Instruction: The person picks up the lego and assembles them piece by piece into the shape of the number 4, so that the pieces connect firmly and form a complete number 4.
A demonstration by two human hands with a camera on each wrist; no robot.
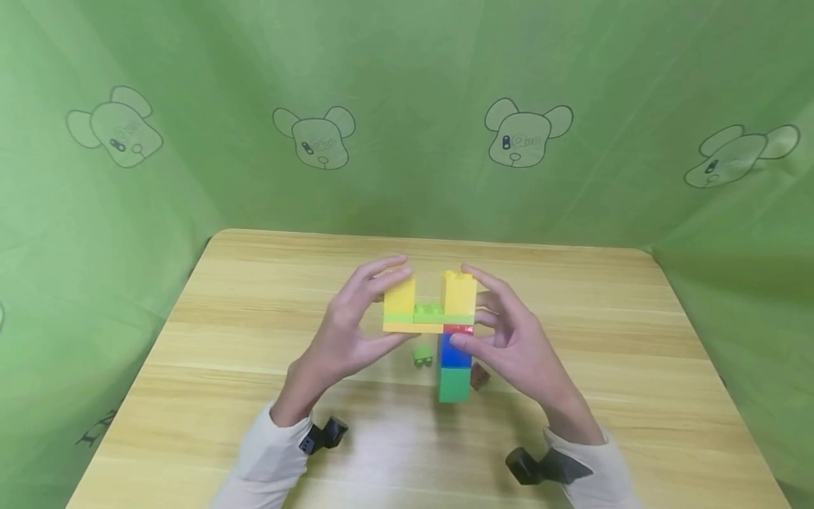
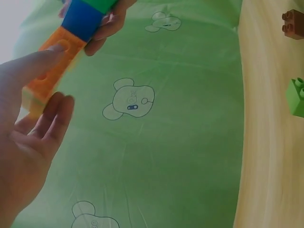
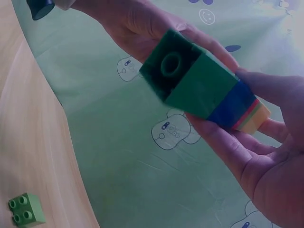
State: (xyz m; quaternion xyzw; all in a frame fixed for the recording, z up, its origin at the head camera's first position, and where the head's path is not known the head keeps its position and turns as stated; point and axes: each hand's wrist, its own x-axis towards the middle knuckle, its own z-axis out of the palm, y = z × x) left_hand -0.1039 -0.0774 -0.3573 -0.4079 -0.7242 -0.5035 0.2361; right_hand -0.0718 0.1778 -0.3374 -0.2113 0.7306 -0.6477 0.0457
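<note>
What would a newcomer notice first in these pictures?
Probably the joined yellow, light-green, orange, red, blue and green plastic toy bricks, held up near the middle of the head view between a person's bare left hand and right hand. Next might come the green cloth printed with mouse-like heads, behind the pale wooden table. A loose light-green plastic brick and a brown plastic brick lie on that table.

Glossy plast. blocks [image 1: 454, 358]; woodgrain tbl [image 1: 242, 339]

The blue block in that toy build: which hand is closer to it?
Right. The right hand grips at the blue block, thumb against it; the left hand holds the build's other side, at the left yellow block.
</note>
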